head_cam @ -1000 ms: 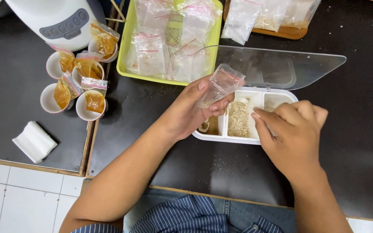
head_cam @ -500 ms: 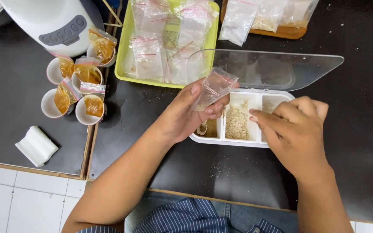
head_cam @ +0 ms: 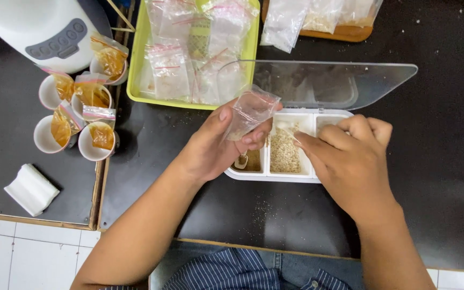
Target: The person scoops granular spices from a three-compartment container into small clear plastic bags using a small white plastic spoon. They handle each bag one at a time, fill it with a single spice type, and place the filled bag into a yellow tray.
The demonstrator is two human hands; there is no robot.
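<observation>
Filling a bag, by the look of it; left hand (head_cam: pixel 210 147) pinched shut on a small clear plastic zip bag (head_cam: pixel 249 111), held open just above the white three-part plastic box (head_cam: pixel 275 176); right hand (head_cam: pixel 350 158) curled tight over the pale grains (head_cam: pixel 284 152), maybe on a scoop, hard to tell; next, probably needs tipping grains carefully into the bag.

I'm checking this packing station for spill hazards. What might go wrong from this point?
The left hand holds the small clear zip bag tilted over the white divided plastic box, so grains may miss its mouth; loose specks already dot the black tabletop. The right hand reaches across the open tan-grain compartment and might scatter it. The hinged clear lid stands open behind and might drop.
</observation>
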